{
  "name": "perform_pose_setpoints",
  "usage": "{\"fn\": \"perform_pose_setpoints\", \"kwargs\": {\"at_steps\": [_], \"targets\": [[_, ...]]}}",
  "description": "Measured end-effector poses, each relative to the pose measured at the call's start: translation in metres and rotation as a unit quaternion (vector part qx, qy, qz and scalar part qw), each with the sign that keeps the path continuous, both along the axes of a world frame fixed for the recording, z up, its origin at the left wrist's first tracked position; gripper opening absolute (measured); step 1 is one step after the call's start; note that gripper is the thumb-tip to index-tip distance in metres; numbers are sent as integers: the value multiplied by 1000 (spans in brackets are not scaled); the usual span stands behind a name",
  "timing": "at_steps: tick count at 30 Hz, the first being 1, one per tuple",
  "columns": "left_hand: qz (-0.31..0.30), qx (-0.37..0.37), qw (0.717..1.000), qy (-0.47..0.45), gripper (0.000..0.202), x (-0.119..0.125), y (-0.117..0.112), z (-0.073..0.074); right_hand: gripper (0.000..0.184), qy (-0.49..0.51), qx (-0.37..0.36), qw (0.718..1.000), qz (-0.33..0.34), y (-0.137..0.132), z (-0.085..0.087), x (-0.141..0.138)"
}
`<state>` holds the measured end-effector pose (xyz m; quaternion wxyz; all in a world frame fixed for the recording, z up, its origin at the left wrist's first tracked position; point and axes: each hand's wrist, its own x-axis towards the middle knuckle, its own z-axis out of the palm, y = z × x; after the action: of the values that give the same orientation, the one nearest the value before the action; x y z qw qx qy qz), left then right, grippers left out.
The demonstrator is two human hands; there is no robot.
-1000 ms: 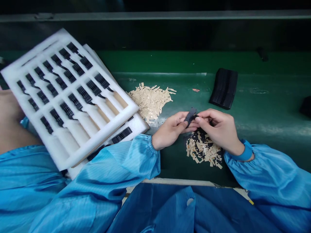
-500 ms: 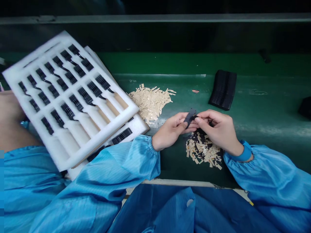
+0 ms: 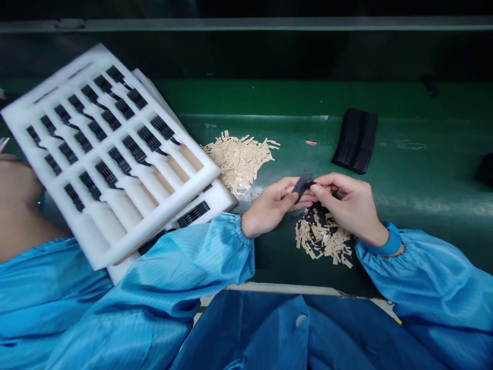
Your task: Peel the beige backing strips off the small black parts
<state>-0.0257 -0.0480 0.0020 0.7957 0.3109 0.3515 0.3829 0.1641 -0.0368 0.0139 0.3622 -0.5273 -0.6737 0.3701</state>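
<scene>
My left hand [image 3: 271, 203] holds a flat dark grey strip [image 3: 301, 188] between thumb and fingers, tilted over the bench. My right hand [image 3: 344, 200] is pinched at the strip's right edge; what sits between its fingertips is too small and dark to make out. Just beneath my hands lies a loose heap of small beige tabs [image 3: 325, 241], with black bits mixed in near its top. A larger pile of thin beige slips [image 3: 242, 159] rests to the left of my left hand.
At left, a white foam tray [image 3: 111, 246] with rows of black ribbed parts [image 3: 162, 127] lies over another tray [image 3: 223, 198]. A co-worker's arm [image 3: 23, 205] reaches in beside it. A black ribbed block [image 3: 355, 141] stands behind my right hand on the green bench [image 3: 423, 169].
My hands stay at the dark strip, with only a slight shift of the fingers. At the left, the co-worker's arm has moved a little lower in view.
</scene>
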Motion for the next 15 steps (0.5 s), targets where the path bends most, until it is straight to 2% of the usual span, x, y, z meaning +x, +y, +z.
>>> {"fn": "perform_pose_setpoints", "kwargs": {"at_steps": [15], "targets": [[-1,1,1000,4,31,0,0,1,13,-22,14,1000,4,-1,-1,1]]}}
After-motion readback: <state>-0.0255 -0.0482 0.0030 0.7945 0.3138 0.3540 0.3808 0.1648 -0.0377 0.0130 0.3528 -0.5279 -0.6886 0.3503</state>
